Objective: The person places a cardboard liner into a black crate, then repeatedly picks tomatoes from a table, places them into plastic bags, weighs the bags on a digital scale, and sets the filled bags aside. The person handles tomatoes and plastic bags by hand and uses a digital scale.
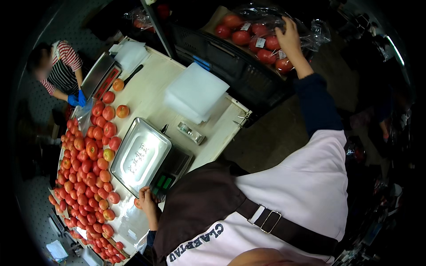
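Observation:
Over plastic bags of tomatoes (240,37) in a dark crate, my right hand (289,38) reaches out with thumb and fingers apart, at the edge of the clear film. Several of the bags bear small white labels. My left hand (146,199) has bent fingers and is beside the near corner of a scale with a shiny metal pan (139,156); whether it grips anything cannot be made out. One tomato (137,203) lies partly hidden beside that hand. The scale's green display (163,182) faces me.
A large heap of loose tomatoes (83,173) covers the table's far side. White sheets (198,91) are stacked near the dark plastic crate (229,55). Across the table, a person in blue gloves (78,99) stands by a second scale (100,74). A knife handle (134,73) lies nearby.

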A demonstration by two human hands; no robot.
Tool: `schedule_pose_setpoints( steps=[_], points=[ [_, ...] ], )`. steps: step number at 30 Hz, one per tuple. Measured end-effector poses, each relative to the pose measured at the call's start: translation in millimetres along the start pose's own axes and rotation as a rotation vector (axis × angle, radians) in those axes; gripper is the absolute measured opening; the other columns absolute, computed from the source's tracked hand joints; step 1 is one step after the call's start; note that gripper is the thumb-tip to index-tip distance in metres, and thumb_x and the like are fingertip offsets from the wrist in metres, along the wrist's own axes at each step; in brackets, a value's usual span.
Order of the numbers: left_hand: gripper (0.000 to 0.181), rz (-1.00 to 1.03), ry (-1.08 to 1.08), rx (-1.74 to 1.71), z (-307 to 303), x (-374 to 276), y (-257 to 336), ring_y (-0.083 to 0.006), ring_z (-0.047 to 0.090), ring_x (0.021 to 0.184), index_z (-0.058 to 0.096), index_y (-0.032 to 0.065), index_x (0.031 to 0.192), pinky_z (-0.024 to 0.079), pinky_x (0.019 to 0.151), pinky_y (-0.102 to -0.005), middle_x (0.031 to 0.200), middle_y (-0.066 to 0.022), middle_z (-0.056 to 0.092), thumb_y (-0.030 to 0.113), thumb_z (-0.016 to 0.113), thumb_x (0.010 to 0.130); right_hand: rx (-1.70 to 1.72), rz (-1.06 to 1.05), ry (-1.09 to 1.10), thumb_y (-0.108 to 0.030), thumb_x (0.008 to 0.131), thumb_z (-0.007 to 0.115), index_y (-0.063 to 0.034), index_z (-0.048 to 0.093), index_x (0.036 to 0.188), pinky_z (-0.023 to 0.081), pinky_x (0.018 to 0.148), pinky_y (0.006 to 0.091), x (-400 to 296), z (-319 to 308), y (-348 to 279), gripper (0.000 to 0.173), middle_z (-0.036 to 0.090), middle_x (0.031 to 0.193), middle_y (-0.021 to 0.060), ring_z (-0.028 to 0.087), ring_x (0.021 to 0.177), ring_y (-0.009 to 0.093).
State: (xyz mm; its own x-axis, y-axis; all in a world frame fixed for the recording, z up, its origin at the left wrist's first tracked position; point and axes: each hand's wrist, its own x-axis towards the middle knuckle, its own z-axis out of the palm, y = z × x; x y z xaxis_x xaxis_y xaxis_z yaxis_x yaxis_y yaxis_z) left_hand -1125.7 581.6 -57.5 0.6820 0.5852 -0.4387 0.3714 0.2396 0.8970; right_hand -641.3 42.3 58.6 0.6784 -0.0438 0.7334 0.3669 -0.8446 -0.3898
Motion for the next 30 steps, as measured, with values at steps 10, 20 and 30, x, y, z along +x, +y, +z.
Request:
schedule_pose_setpoints(
  steps=[10,20,30],
  points=[
    [0.012,0.001,0.087,0.001,-20,4,4,-0.0078,0.036,0.047,0.054,0.0064,0.102,0.033,0.043,-0.0242,0.061,0.0029,0.04,0.016,0.051,0.095,-0.103,-0.201,-0.716,-0.042,0.093,0.054,0.0053,0.048,0.125,0.049,0.08,0.0475,-52,73,-50,0.057,0.062,0.1,0.0322,0.061,0.096,0.044],
    [0.02,0.206,0.544,0.199,-129,55,-50,-0.0153,0.053,0.056,0.058,0.0014,0.097,0.044,0.05,-0.0312,0.064,-0.0051,0.054,0.021,0.056,0.092,-0.24,-0.138,-0.889,-0.041,0.098,0.044,0.0003,0.048,0.127,0.047,0.083,0.0474,-28,111,-35,0.051,0.061,0.108,0.0308,0.06,0.1,0.044],
    [0.042,-0.376,0.738,0.974,-228,33,-187,-0.0378,0.055,0.106,0.059,0.0044,0.106,0.046,0.088,-0.0479,0.111,-0.0171,0.058,0.036,0.07,0.081,-0.316,-0.214,-0.887,-0.045,0.099,0.043,0.0055,0.046,0.129,0.045,0.089,0.0433,-21,108,-46,0.059,0.058,0.114,0.0312,0.056,0.107,0.044]
  ],
)
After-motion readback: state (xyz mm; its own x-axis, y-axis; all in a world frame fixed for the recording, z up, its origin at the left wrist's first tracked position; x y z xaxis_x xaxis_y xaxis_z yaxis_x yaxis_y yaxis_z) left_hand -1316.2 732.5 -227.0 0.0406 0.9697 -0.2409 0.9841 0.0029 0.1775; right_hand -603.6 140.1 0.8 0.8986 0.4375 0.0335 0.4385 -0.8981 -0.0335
